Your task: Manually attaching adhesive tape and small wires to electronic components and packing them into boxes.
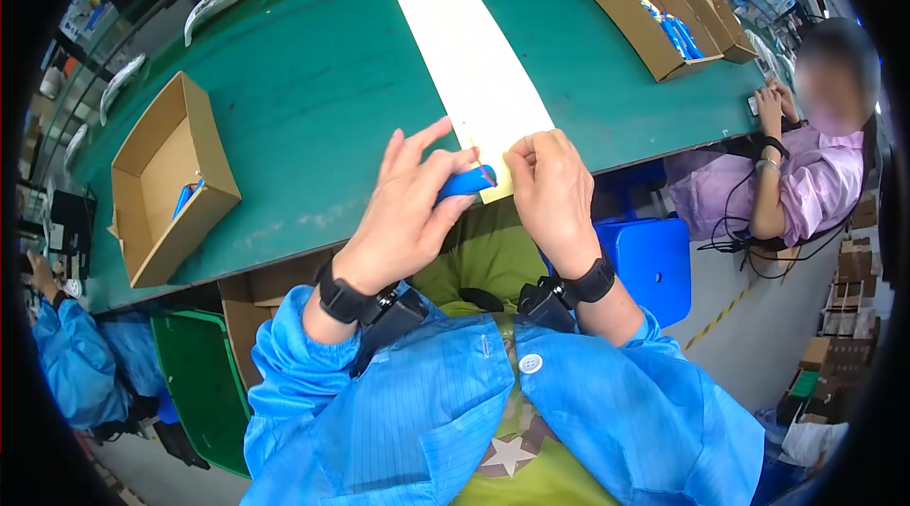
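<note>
My left hand (409, 198) is closed on a small blue cylinder (466, 182), which looks like a shrink-wrapped battery cell. Thumb and fingers grip its sides, and the forefinger stretches out over the paper. A thin reddish line, perhaps a wire, shows near the cylinder's end. Just to the right, my right hand (553, 186) pinches with thumb and forefinger at the near end of a long pale-yellow paper strip (469, 42). Whatever lies between those fingertips is too small or hidden to make out. The strip runs away from me across the green table (313, 99).
An open cardboard box (180, 179) with a few blue pieces stands at left. Another cardboard box (654, 23) at far right holds several blue wired pieces. A blue stool (654, 269) and a green crate (199, 383) flank me. A co-worker in pink (806, 174) sits at right.
</note>
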A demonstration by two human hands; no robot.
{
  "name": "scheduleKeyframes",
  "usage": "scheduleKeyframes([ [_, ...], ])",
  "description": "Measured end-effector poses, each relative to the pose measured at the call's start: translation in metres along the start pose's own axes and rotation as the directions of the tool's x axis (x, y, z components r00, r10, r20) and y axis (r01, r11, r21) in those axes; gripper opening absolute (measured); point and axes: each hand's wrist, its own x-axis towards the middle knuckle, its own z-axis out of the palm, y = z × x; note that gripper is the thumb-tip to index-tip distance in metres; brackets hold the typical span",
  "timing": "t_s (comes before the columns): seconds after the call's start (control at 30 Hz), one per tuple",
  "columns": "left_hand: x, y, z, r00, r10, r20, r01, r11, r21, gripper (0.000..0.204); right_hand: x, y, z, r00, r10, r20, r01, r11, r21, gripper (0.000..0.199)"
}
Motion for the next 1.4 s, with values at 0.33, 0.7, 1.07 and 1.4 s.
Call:
scheduleKeyframes([
  [0.33, -0.002, 0.001, 0.008, 0.998, -0.041, -0.039, 0.047, 0.983, 0.178, 0.024, -0.018, 0.024, 0.002, 0.992, 0.068, -0.103, 0.057, 0.485, 0.872, 0.005],
  [0.7, -0.001, 0.027, 0.004, 0.867, -0.458, 0.196, 0.23, 0.018, -0.973, 0.035, 0.005, -0.022, -0.037, 0.991, 0.004, 0.131, -0.124, 0.349, 0.929, 0.008],
  [1.07, 0.002, 0.029, 0.009, 0.896, -0.41, 0.169, 0.19, 0.011, -0.982, 0.038, 0.008, -0.025, -0.017, 0.991, -0.003, 0.131, -0.115, 0.456, 0.882, 0.008],
  [1.4, 0.004, 0.028, 0.013, 0.895, -0.411, 0.175, 0.199, 0.016, -0.98, 0.04, 0.008, -0.027, -0.016, 0.993, 0.049, 0.111, -0.121, 0.465, 0.877, 0.009],
])
